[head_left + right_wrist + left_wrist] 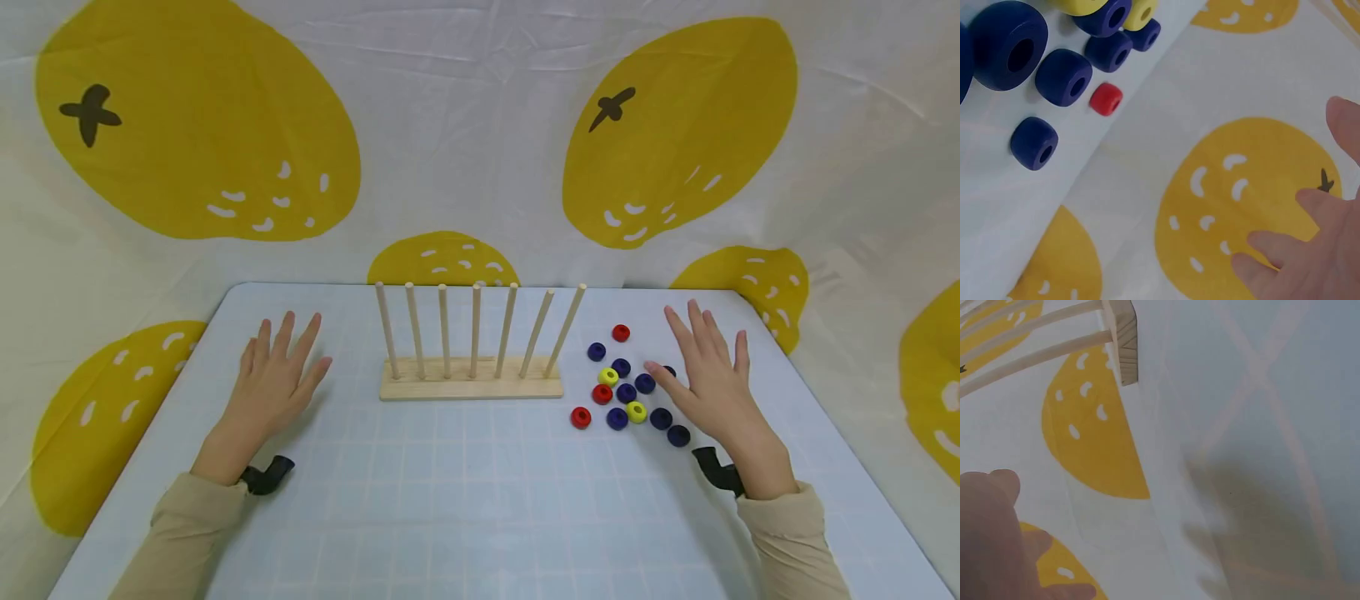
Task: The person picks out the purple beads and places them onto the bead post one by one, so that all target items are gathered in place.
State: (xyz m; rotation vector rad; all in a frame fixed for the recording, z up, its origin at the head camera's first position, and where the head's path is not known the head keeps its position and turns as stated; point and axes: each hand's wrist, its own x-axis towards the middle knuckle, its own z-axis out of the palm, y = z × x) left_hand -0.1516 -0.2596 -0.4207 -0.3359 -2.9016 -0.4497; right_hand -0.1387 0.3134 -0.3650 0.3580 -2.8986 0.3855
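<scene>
My left hand [272, 390] hovers over the left of the table, fingers straight and spread, holding nothing. To its right stands a wooden peg rack [471, 390] with several upright bare pegs. My right hand [711, 390], fingers also spread, hangs at the right edge of a group of beads and partly hides a dark blue one. The group has several dark blue beads [626, 393], two yellow beads [608, 377] and three red beads [581, 417]. In the right wrist view, blue beads [1064, 78] lie apart from the hand's fingers [1317, 206]. The rack's end [1124, 344] shows in the left wrist view.
A pale checked cloth covers the table [420, 500]. Behind it and at the sides hangs a white curtain [465, 125] printed with yellow fruit. A black wrist piece [268, 477] sits at the left wrist, and another black piece [717, 472] at the right.
</scene>
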